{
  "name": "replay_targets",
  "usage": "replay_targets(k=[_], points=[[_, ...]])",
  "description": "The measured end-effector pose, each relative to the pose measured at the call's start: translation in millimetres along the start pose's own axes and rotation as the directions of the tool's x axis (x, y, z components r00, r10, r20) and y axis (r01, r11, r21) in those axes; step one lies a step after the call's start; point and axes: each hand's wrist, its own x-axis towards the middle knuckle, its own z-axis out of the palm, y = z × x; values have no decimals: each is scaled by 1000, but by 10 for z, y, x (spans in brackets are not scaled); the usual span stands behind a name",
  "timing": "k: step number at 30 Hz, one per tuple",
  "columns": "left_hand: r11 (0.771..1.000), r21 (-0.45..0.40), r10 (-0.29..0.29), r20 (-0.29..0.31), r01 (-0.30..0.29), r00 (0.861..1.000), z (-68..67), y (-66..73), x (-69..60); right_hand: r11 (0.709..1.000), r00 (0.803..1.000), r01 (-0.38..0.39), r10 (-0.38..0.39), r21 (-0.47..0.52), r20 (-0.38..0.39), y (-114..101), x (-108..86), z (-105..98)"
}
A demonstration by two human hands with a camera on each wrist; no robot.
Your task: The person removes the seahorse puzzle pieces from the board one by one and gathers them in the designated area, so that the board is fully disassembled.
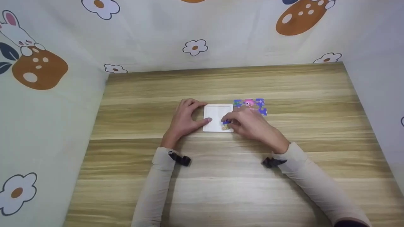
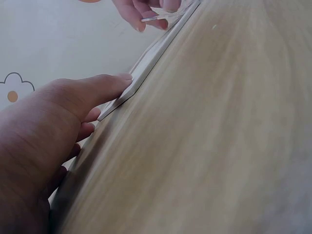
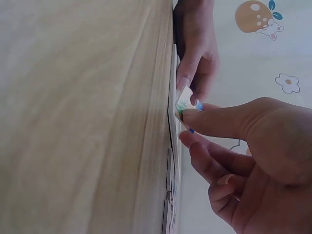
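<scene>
A square white puzzle tray (image 1: 217,127) with a raised rim lies on the table. My left hand (image 1: 184,118) is at its left side, the outstretched thumb resting on the tray and the index fingertip at the far left corner. Over the tray's right part, my right hand (image 1: 249,121) pinches a jigsaw piece (image 1: 225,126) between thumb and fingers. In the right wrist view this piece (image 3: 184,103) looks tilted, with green and blue print on a pale ground. Several more jigsaw pieces (image 1: 260,102), blue with pink, lie beyond the right hand, partly hidden by it.
The wood-grain table (image 1: 221,189) reaches out on all sides of the tray. A pale cloth wall (image 1: 151,37) printed with flowers and oranges stands behind and at both sides. Dark straps with small devices (image 1: 182,159) sit on both wrists.
</scene>
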Motion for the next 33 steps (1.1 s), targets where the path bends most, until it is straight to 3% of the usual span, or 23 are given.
replay_targets(k=[13,24,33], points=[[1000,-14,-1,-4,1,1000,-5,6,5,989,1000,-8,11,150,-22,90,6,-77],[1000,0,-8,-2,8,1000,3,-15,-4,976,995,-73,84,203,-46,230,-95,-215],[1000,-11,-21,5,21,1000,-6,3,-8,935,981,-175,193,308,-30,418,-257,-369]])
